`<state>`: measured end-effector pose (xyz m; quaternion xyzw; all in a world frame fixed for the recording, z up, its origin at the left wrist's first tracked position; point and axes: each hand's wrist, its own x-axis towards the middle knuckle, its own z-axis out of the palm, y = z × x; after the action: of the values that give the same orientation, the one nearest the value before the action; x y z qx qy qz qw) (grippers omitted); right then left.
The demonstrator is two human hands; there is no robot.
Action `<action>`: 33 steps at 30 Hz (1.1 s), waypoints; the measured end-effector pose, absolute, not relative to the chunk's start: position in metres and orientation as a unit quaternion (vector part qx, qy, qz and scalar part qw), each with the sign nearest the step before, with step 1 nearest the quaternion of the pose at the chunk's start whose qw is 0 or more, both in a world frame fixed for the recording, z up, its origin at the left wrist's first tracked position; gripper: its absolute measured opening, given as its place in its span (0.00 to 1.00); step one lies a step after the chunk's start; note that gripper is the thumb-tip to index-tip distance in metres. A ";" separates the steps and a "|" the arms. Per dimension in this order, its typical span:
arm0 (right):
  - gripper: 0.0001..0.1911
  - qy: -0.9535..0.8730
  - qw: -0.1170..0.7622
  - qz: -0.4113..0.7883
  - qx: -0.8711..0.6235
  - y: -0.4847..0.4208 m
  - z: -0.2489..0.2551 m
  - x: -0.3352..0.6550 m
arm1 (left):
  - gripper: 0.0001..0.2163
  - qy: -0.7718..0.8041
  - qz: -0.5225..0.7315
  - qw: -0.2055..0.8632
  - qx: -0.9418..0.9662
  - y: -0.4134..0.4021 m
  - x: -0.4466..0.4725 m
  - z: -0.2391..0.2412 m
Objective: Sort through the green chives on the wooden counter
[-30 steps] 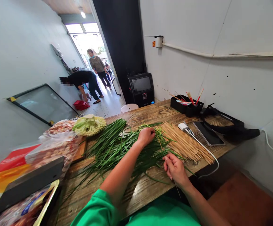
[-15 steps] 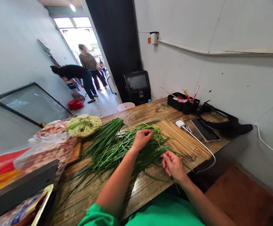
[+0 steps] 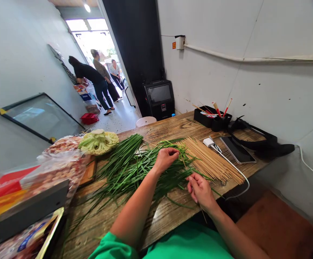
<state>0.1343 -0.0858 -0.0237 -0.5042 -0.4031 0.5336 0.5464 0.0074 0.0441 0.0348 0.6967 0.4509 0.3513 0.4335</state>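
Observation:
Long green chives (image 3: 130,169) lie in a loose heap across the wooden table. Over the heap, my left hand (image 3: 167,159) is closed in a pinch beside the pale stem ends; what it holds between the fingertips is hidden. My right hand (image 3: 201,189) is closed at the table's front edge, near the chive ends. A thin bamboo skewer (image 3: 203,214) pokes out below its fingers. Just beyond my hands, to the right, many bamboo skewers (image 3: 212,160) are spread side by side.
Left are a cauliflower (image 3: 98,142), bagged food (image 3: 61,169) and a dark cleaver-like blade (image 3: 29,212). Right are a white charger (image 3: 208,142), a phone (image 3: 238,150) and a black organizer (image 3: 203,118). A black speaker (image 3: 159,99) stands behind the table; people are near the doorway.
My hands keep nearly the same pose over the chives; the view has shifted slightly. In the background, the bending person has risen partway, and a person in a striped top shows more fully.

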 end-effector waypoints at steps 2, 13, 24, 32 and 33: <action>0.18 -0.404 0.546 0.532 -0.506 -0.086 -0.023 0.134 | 0.10 0.444 0.354 0.432 0.701 0.044 0.007 0.034; 0.18 -0.402 0.547 0.534 -0.505 -0.085 -0.025 0.135 | 0.11 0.450 0.360 0.421 0.700 0.047 0.006 0.033; 0.18 -0.399 0.546 0.533 -0.510 -0.085 -0.024 0.135 | 0.11 0.442 0.366 0.425 0.700 0.046 0.007 0.034; 0.19 -0.398 0.545 0.536 -0.508 -0.085 -0.023 0.135 | 0.10 0.435 0.357 0.424 0.709 0.046 0.004 0.035; 0.19 -0.399 0.543 0.535 -0.510 -0.085 -0.023 0.135 | 0.10 0.435 0.355 0.417 0.715 0.046 0.004 0.036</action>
<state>0.1346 -0.0855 -0.0233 -0.5098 -0.3988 0.5355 0.5425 0.0039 0.0460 0.0355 0.7146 0.4349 0.3549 0.4174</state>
